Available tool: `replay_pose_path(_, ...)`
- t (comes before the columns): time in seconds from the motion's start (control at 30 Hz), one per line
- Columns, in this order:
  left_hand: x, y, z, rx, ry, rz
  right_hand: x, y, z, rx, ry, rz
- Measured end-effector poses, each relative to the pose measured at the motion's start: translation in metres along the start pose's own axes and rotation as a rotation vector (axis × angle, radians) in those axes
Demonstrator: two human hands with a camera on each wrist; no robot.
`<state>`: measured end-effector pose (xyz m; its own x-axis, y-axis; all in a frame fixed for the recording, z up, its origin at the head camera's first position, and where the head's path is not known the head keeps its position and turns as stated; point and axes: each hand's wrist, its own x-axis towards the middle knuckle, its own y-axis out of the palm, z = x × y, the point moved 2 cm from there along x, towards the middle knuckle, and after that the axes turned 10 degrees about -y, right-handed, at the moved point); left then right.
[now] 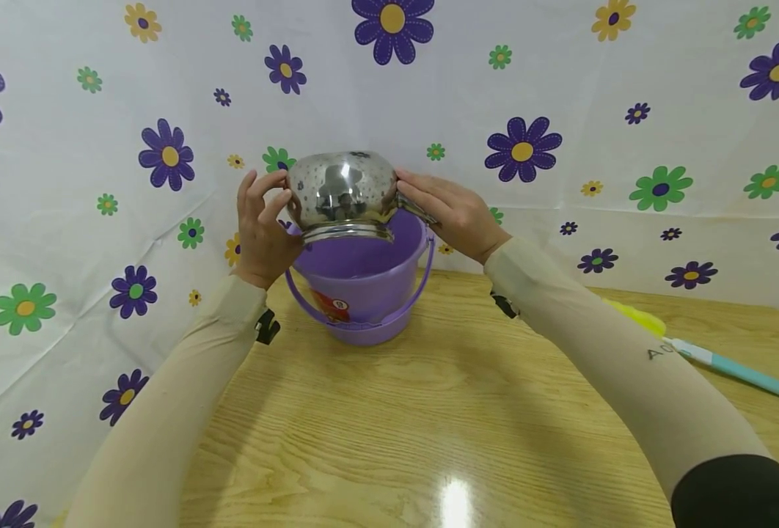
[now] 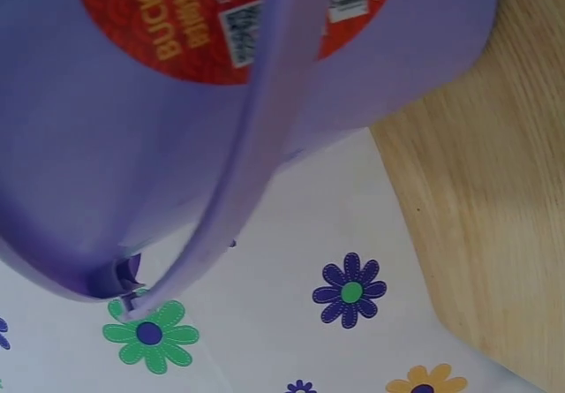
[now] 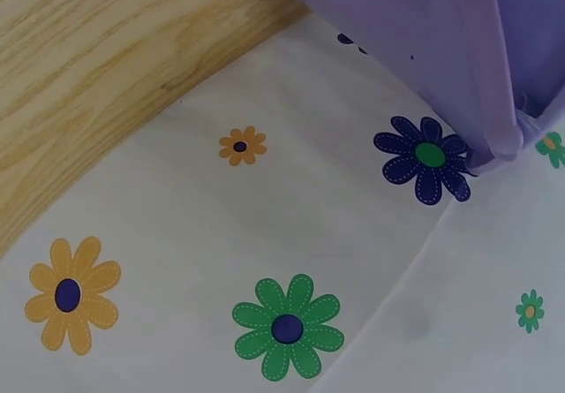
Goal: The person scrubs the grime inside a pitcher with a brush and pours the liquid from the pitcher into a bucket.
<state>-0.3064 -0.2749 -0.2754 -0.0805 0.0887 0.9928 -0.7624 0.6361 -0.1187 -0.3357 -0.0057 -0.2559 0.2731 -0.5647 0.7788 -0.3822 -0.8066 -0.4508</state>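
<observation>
A shiny metal pot (image 1: 345,189), speckled with drops, is held in the air over the mouth of a purple bucket (image 1: 363,290) in the head view. Its banded rim faces down towards the bucket. On the pot's left side, my left hand (image 1: 262,233) grips it between fingers and thumb. My right hand (image 1: 458,216) holds the handle (image 1: 417,210) at the pot's right. Neither hand shows in the wrist views. The left wrist view has the bucket's wall (image 2: 115,137), red label (image 2: 194,22) and carrying handle (image 2: 252,137) close up; the right wrist view catches the bucket's side (image 3: 406,31).
The bucket stands on a wooden table (image 1: 376,425) close to a flower-patterned sheet (image 1: 455,88) behind it. A brush with a yellow head (image 1: 637,317) and a teal-and-white handle (image 1: 739,369) lies at the right, partly behind my right forearm.
</observation>
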Motion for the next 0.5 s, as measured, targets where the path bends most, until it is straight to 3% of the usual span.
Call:
replay_pose_path(0.23, 0.0085, 0.003, -0.0028, 0.003, -0.005, -0.051, 0.0033, -0.0029, -0.0042, -0.011, -0.002, -0.023)
replay_pose_path(0.5, 0.0071, 0.0024, -0.0028, -0.004, 0.0, -0.046, 0.0029, -0.0032, -0.0037, 0.005, 0.002, -0.003)
